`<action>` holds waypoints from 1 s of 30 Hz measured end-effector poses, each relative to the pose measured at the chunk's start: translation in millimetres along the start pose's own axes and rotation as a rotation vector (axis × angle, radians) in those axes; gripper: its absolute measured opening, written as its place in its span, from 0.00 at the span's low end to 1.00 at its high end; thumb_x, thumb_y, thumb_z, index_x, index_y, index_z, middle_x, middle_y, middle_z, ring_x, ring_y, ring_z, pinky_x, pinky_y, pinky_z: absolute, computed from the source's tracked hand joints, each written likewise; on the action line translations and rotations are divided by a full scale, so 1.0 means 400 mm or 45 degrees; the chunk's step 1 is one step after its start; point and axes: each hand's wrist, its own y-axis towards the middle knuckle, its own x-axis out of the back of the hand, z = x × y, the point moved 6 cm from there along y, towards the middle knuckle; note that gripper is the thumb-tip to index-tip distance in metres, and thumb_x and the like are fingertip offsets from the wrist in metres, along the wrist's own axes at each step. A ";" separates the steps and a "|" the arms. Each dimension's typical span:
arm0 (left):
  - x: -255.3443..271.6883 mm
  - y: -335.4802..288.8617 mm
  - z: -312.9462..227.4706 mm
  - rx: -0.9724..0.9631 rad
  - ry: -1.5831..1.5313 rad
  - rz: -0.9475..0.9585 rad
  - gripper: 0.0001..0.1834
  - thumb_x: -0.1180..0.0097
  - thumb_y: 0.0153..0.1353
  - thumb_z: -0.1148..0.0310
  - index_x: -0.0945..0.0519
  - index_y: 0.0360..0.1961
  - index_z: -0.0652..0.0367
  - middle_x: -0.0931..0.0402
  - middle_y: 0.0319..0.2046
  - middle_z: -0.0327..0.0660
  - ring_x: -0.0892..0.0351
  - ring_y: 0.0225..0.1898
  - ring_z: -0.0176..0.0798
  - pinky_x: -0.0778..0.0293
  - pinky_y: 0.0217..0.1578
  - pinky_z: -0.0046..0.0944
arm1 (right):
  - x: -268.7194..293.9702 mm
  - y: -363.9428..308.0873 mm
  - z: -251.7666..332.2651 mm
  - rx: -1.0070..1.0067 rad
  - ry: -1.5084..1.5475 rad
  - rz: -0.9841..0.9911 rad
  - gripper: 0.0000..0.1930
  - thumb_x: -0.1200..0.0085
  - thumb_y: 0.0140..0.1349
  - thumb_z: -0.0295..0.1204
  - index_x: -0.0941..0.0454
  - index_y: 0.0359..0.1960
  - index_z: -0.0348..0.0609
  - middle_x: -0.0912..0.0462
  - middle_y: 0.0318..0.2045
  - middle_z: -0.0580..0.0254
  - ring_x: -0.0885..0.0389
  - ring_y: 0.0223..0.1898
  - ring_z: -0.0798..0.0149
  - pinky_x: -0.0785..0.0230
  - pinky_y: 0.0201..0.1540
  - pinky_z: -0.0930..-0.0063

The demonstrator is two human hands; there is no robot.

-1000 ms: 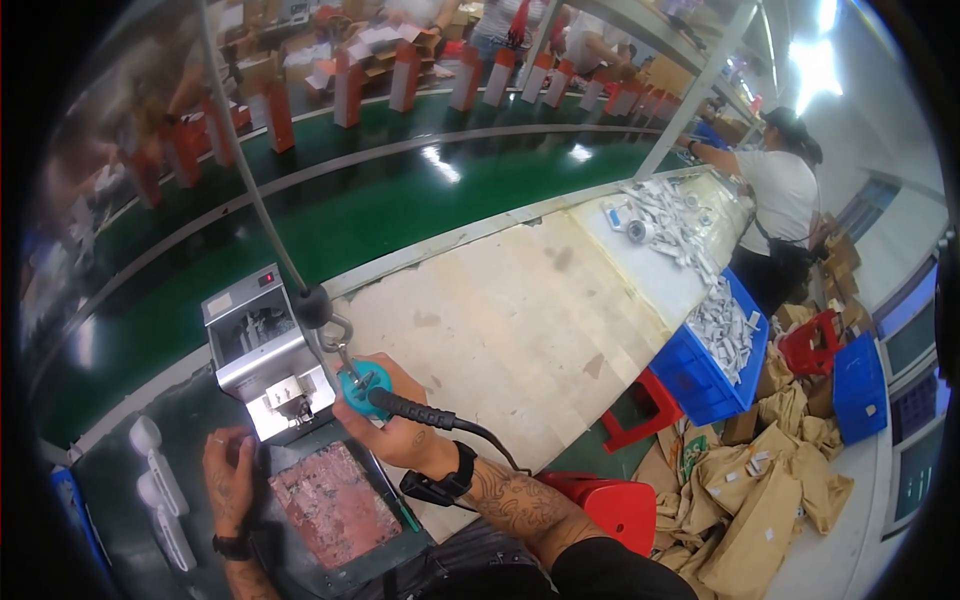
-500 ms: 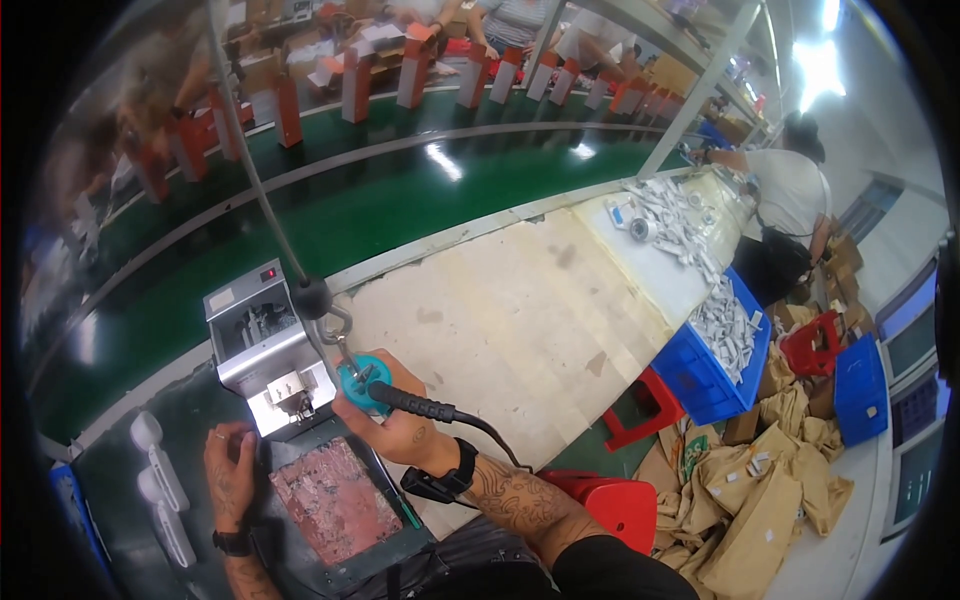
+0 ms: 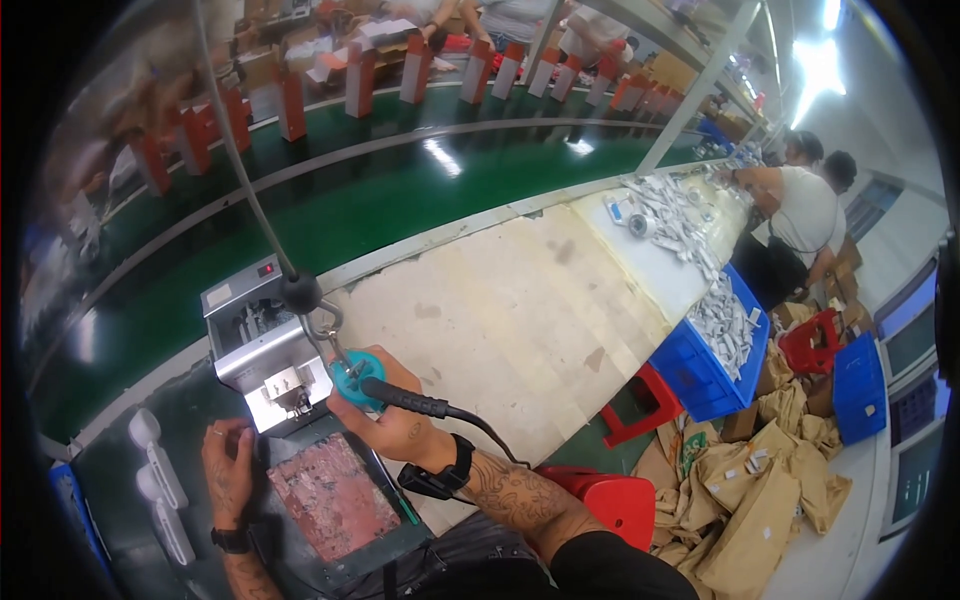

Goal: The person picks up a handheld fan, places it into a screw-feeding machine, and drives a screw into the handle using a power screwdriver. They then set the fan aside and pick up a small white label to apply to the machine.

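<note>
My right hand (image 3: 395,415) is wrapped round a teal electric screwdriver (image 3: 358,380). A black cable runs back from it, and it hangs by a metal hook beneath a black ball (image 3: 301,294) on a cord. Just left of it stands a silver screw feeder (image 3: 262,350) with a lit front; the driver's tip is hidden. Beside the feeder's front, my left hand (image 3: 229,468) rests on the dark bench with loosely bent fingers and nothing visible in it. Near it lie two white handheld-fan-shaped housings (image 3: 160,470). A worn reddish pad (image 3: 332,497) lies between my forearms.
A green conveyor (image 3: 360,210) passes behind the bench, with red-and-white boxes (image 3: 415,70) standing along its far side. To the right are white parts (image 3: 665,215), a blue crate (image 3: 715,350), red stools (image 3: 600,505) and brown paper (image 3: 750,490). People work across the belt and at far right.
My right hand and the screwdriver have shifted slightly left and down. My left hand stays nearly in place. At far right, a person has leaned over, and another head shows behind.
</note>
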 end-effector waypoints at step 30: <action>0.003 -0.001 -0.017 0.009 0.028 0.000 0.08 0.39 0.72 0.69 0.17 0.45 0.63 0.21 0.38 0.43 0.21 0.39 0.41 0.26 0.44 0.40 | 0.003 -0.005 -0.001 -0.030 -0.064 0.053 0.23 0.30 0.66 0.30 0.21 0.60 0.37 0.17 0.49 0.51 0.15 0.49 0.55 0.24 0.53 0.66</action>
